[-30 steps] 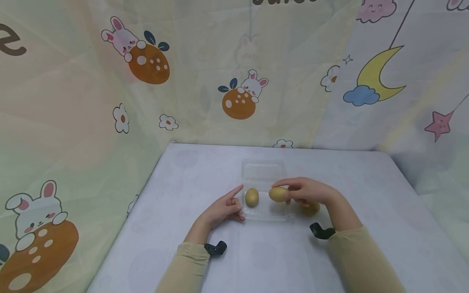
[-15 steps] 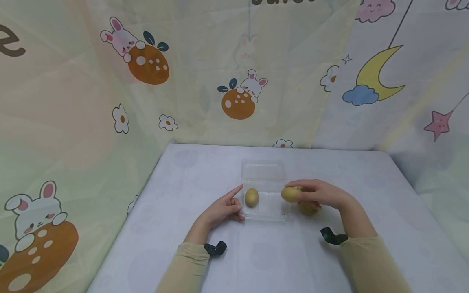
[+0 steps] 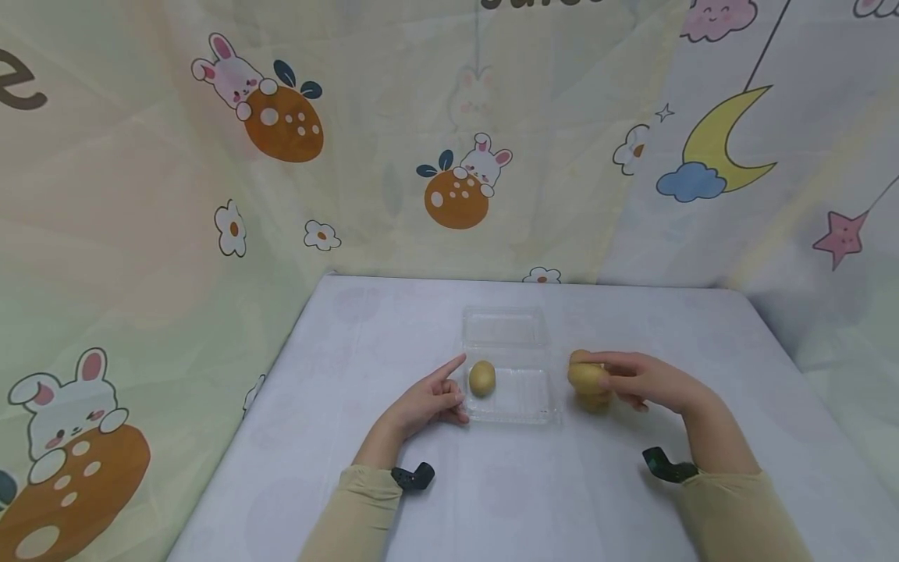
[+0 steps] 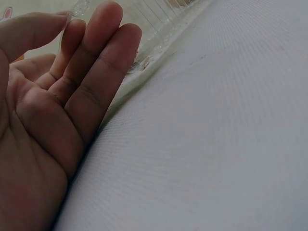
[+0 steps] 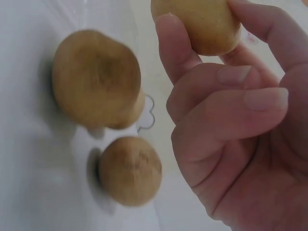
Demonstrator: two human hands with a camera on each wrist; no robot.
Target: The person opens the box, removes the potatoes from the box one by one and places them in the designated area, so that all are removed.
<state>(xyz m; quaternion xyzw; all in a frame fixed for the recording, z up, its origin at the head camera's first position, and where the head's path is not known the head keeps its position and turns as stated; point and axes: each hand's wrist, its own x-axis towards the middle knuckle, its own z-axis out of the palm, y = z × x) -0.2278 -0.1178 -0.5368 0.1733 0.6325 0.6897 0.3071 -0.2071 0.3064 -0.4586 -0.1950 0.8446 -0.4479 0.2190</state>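
A clear plastic clamshell box lies with its lid folded back. One potato sits in the left part of its base. My left hand rests at the box's left side, index finger stretched toward the hinge corner; in the left wrist view its fingers touch the clear plastic edge. Right of the box, my right hand pinches a potato between thumb and fingertips. Below it in the right wrist view are a large potato, another partly hidden behind it, and a smaller one.
White cloth covers the table. Printed fabric walls with rabbits, oranges and a moon rise behind and at both sides. Each wrist wears a small black camera, such as the right one.
My right hand has carried the potato rightward, from over the box to above the potatoes beside it. The left hand and the potato in the box keep their places.
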